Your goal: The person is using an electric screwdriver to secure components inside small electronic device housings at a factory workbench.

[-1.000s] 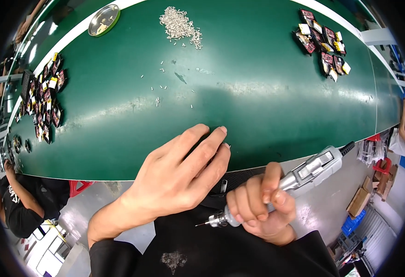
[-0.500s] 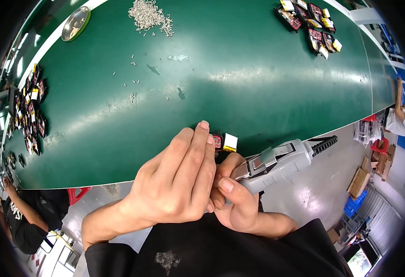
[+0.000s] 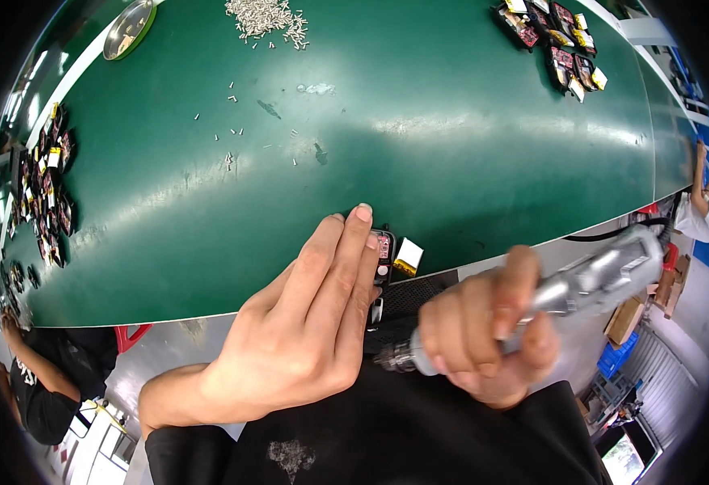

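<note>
My left hand lies with fingers stretched and pressed together along a small black casing with a red circuit board. It steadies the casing at the table's near edge; the thumb is hidden. A white battery pouch with a yellow band sits beside the casing's right side. Blurred by motion, my right hand is wrapped round a grey electric screwdriver. The screwdriver's metal chuck points left, below the casing and apart from it.
Loose silver screws form a pile at the far side of the green table, with several scattered nearer. Black casings with batteries lie far right and left. A round green-rimmed dish stands far left. Another person works at left.
My right hand and the screwdriver have swung right and down, away from my left hand. The chuck, hidden before, now shows. My left hand has barely moved.
</note>
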Demonstrator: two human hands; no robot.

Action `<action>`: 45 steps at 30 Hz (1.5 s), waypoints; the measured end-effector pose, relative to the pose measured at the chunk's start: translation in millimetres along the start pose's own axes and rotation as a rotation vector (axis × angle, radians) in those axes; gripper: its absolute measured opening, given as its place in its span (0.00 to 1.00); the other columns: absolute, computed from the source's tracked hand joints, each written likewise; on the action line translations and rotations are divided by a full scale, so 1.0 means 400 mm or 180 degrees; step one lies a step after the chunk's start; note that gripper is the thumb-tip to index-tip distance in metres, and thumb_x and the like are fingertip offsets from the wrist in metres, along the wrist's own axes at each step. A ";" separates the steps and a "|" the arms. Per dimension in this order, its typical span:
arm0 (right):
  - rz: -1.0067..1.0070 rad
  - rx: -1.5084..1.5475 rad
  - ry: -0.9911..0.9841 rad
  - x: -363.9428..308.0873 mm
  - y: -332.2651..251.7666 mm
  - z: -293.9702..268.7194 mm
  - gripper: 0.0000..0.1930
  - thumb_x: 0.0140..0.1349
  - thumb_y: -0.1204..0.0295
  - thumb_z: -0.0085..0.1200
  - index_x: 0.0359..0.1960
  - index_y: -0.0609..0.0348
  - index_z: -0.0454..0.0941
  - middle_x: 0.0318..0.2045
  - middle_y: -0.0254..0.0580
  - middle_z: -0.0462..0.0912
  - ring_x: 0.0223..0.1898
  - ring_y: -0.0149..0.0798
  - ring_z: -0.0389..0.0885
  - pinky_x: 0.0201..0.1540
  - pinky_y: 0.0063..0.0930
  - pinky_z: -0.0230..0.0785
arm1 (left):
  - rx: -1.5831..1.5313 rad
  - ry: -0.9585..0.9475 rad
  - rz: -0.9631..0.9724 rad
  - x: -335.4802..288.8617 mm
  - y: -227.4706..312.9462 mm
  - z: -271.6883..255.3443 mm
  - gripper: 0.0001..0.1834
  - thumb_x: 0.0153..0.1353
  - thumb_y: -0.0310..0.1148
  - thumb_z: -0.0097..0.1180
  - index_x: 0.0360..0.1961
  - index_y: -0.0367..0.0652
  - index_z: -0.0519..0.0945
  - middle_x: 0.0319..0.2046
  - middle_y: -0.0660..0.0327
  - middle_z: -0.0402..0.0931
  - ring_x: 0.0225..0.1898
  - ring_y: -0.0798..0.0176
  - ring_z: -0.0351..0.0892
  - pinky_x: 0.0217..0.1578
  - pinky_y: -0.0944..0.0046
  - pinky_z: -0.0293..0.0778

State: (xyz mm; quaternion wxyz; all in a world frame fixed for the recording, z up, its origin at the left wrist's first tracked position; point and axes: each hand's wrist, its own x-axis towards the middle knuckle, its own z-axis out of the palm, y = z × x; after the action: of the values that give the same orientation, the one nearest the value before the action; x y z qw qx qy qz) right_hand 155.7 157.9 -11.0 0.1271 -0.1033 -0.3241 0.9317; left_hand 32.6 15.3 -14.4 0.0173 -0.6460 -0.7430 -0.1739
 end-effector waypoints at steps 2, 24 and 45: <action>-0.0686 -0.0157 -0.0218 0.034 -0.049 0.006 0.13 0.68 0.60 0.48 0.32 0.54 0.63 0.12 0.30 0.68 0.11 0.27 0.67 0.20 0.22 0.66 | -0.0170 -0.0215 -0.0089 0.000 0.003 -0.015 0.22 0.42 0.19 0.60 0.43 0.20 0.76 0.47 0.38 0.74 0.44 0.44 0.78 0.38 0.57 0.81; -0.0618 -0.0969 -0.1022 0.165 -0.104 -0.053 0.17 0.70 0.51 0.40 0.36 0.53 0.66 0.13 0.28 0.65 0.14 0.26 0.64 0.25 0.23 0.62 | 0.0073 0.0153 -0.0072 -0.011 0.004 0.020 0.18 0.43 0.17 0.59 0.39 0.22 0.78 0.44 0.41 0.77 0.43 0.48 0.79 0.36 0.60 0.81; -0.0561 -0.0555 -0.2043 0.230 -0.067 0.011 0.13 0.52 0.75 0.65 0.23 0.59 0.69 0.14 0.35 0.73 0.13 0.30 0.68 0.17 0.24 0.60 | -0.0154 0.0355 0.0204 -0.036 -0.020 0.009 0.21 0.42 0.22 0.56 0.41 0.24 0.77 0.46 0.43 0.74 0.46 0.48 0.76 0.42 0.59 0.78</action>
State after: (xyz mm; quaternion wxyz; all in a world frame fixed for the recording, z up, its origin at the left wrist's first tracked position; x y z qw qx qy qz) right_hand 71.9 203.6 -0.9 0.0893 0.2130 -0.4336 0.8710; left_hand 27.8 1.6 -23.4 0.0485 -0.6590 -0.7155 -0.2268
